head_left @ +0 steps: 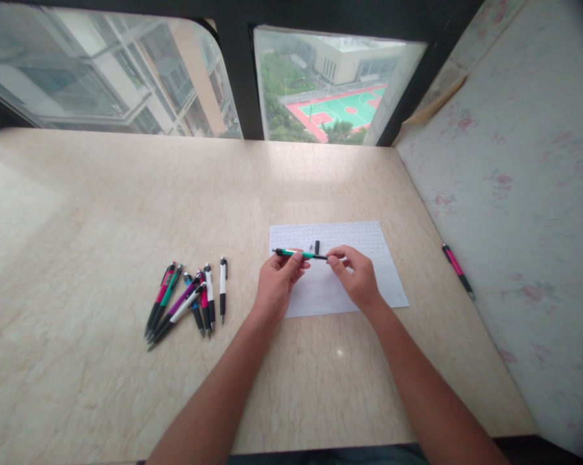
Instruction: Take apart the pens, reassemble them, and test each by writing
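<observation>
My left hand [279, 281] is closed around the barrel of a green and black ballpoint pen [307, 255], held nearly level above the paper. At the pen's right end, my right hand [354, 274] pinches its thin dark tip between thumb and fingers. Whether that end is the barrel or a refill, I cannot tell. Below lies a white sheet of paper [340, 297] with rows of handwriting on its upper half. A short black tube [317, 247], like a pen grip, rests on the sheet just beyond the pen. Beside it sits a tiny greyish piece [311, 247].
Left of the paper, several click pens [185, 303] in pink, green, purple, blue and white lie in a loose pile. One white pen [223, 289] lies slightly apart. A pink pen [457, 271] rests along the floral wall [524, 194]. Windows border the marble-patterned surface [102, 400] at the back.
</observation>
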### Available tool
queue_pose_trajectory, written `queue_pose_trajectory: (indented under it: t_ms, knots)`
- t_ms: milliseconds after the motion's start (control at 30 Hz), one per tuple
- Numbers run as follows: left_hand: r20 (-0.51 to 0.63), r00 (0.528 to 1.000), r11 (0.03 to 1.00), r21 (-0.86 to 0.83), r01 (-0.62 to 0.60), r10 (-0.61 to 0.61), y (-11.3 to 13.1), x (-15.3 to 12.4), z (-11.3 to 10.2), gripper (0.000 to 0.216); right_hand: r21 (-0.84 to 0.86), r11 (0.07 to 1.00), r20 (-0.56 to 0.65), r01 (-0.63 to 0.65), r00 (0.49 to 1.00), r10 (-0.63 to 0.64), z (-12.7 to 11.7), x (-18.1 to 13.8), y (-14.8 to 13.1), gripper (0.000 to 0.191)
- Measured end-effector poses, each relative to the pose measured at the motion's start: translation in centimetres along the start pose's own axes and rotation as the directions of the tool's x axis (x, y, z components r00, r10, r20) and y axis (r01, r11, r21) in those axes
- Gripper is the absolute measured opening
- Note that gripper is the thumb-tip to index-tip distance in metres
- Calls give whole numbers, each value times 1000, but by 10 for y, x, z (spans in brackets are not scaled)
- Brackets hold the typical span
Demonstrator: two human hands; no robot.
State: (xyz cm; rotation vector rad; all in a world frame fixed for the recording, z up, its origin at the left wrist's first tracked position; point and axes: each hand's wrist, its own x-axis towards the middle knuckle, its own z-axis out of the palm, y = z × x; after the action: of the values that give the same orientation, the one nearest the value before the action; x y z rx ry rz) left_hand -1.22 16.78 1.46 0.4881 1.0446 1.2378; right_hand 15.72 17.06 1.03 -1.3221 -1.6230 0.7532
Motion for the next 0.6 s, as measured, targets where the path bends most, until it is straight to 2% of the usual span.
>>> queue_pose_trajectory:
  t_ms: [100,233,300,400,500,600]
  knots:
    - [8,1000,1000,-3,5,-5,0,1,-1,29,-31,999,-12,35,999,-36,0,0,0,21]
    - [35,999,1000,8,8,-8,0,0,0,30,-31,999,7,-15,1000,15,0,-2,0,42]
    - [39,999,1000,12,4,-4,0,-1,1,31,13,998,17,-62,998,61,1,-3,1,46]
    - [34,999,1000,15,2,-2,1,-2,2,31,89,993,36,-79,996,76,1,-1,2,36]
    - [28,1000,1000,15,3,-4,1,-1,1,31,66,997,34,-43,999,41,1,0,1,27]
    - [35,999,1000,16,5,-6,-1,-1,1,30,0,999,6,-45,999,45,1,-1,0,35]
